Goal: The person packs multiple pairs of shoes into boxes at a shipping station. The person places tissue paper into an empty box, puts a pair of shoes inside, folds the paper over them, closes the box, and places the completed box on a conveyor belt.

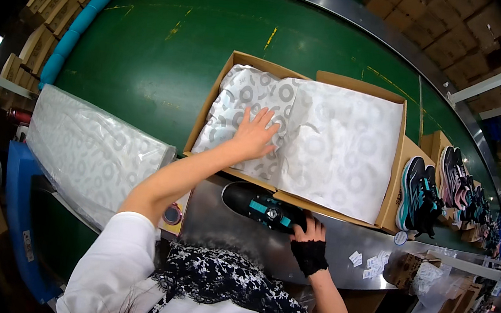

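An open cardboard shoebox (395, 173) lies in front of me, lined with white tissue paper (344, 145) printed with grey rings. My left hand (256, 135) rests flat on the paper in the left half, fingers spread. Below the box's near edge, a black sneaker (267, 213) with teal details sits on the metal ledge (206, 219). My right hand (311, 232), in a black wrist cover, has its fingers wrapped round one end of the sneaker. Whether anything lies under the paper is hidden.
A plastic-wrapped stack of patterned paper (93, 151) lies at left. Pairs of sneakers (418, 191) stand in a row at right along the green conveyor belt (152, 40). Small white labels (374, 263) lie scattered on the ledge. A round tin-like item (173, 214) sits near my left arm.
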Action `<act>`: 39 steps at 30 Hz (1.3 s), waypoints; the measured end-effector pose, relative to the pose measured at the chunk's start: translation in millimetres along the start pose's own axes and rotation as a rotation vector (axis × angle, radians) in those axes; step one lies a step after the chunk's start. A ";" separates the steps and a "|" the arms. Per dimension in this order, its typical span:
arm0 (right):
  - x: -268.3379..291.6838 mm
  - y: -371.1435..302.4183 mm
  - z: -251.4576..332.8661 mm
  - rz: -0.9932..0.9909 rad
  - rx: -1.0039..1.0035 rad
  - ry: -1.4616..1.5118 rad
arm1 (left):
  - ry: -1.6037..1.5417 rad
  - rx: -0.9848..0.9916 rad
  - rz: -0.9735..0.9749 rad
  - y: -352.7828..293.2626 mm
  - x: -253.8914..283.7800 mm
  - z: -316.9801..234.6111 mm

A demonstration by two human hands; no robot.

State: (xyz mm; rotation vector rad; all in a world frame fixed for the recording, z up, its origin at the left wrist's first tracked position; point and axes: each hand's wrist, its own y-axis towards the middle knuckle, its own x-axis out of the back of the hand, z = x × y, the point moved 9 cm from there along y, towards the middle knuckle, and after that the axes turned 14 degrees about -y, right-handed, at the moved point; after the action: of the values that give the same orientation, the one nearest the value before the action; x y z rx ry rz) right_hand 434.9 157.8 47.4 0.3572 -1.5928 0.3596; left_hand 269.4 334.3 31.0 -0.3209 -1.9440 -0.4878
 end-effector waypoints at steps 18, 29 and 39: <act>166.2 44.6 -6.7 -0.471 0.073 0.584 | -1.247 0.610 -0.248 -77.6 116.2 20.5; -55.2 -1.2 -35.3 0.115 -0.595 1.512 | -1.381 1.087 0.144 -12.4 -70.3 11.8; 3.6 58.8 -29.8 -0.276 -0.293 -0.068 | -1.389 0.814 -0.619 -75.8 39.2 76.6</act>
State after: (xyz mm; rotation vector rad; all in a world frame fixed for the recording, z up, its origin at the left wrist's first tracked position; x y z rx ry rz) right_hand 435.6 223.7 51.7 0.3598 -1.6094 -0.0983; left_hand 159.0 304.0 24.8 0.6974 -3.3785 0.3412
